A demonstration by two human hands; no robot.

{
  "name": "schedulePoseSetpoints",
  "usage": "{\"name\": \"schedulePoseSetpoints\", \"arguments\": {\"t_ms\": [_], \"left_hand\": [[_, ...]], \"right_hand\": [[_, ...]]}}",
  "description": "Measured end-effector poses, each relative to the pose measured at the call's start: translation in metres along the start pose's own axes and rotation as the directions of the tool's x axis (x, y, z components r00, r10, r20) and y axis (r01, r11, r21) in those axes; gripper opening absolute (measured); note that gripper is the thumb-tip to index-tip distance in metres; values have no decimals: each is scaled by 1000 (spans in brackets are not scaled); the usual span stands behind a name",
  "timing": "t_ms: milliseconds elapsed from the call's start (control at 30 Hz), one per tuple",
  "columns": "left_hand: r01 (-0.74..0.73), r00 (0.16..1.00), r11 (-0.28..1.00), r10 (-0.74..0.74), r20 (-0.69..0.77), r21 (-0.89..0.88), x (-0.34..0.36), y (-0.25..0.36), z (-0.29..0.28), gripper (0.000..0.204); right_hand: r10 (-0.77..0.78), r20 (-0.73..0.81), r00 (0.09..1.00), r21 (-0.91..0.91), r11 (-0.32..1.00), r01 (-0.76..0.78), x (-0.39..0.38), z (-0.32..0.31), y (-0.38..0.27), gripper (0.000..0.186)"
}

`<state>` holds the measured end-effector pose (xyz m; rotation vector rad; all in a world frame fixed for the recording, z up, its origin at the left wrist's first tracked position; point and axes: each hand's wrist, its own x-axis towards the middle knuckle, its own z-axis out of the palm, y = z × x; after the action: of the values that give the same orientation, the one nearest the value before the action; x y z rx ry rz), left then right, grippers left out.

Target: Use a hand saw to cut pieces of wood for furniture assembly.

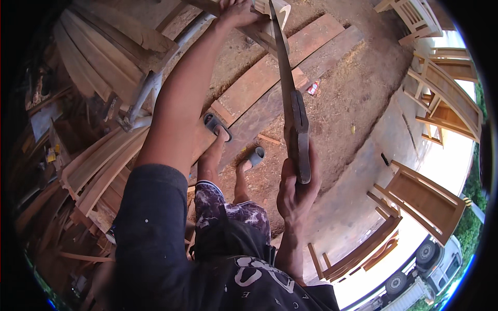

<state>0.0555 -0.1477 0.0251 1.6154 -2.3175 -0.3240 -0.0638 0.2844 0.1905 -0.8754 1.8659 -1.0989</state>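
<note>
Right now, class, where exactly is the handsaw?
In the head view, the handsaw is right of centre, its handle in the right hand, its blade running to the top edge, just right of the left hand.

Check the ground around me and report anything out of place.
A small red-and-white item, apparently a wrapper, lies on the dirt floor, right of the saw in the picture. It looks like litter, its bright colours odd against the brown earth.
</note>
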Motion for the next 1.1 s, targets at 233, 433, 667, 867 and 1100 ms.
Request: {"name": "schedulePoseSetpoints", "arguments": {"t_ms": [233, 433, 667, 867, 1100], "left_hand": [[-145, 979, 983, 125, -162, -117, 19, -48, 33, 97], [-134, 982, 984, 115, -150, -118, 13, -19, 24, 94], [-176, 974, 969, 146, -175, -171, 15, -42, 29, 70], [-289, 957, 953, 287, -32, -91, 17, -23, 18, 58], [-394, 907, 907, 358, -220, -150, 13, -45, 8, 50]], "right_hand": [[-16, 66, 998, -61, 998, 20, -5, 1, -11, 56], [-15, 26, 1000, -49, 999, 17, -3, -6, 5, 56], [-104, 50, 993, -66, 992, 107, -2, 0, -2, 55], [-23, 37, 999, 2, 1000, 23, -4, -5, 15, 55], [-116, 64, 991, -47, 992, 119, 3, 5, 9, 54]]}}
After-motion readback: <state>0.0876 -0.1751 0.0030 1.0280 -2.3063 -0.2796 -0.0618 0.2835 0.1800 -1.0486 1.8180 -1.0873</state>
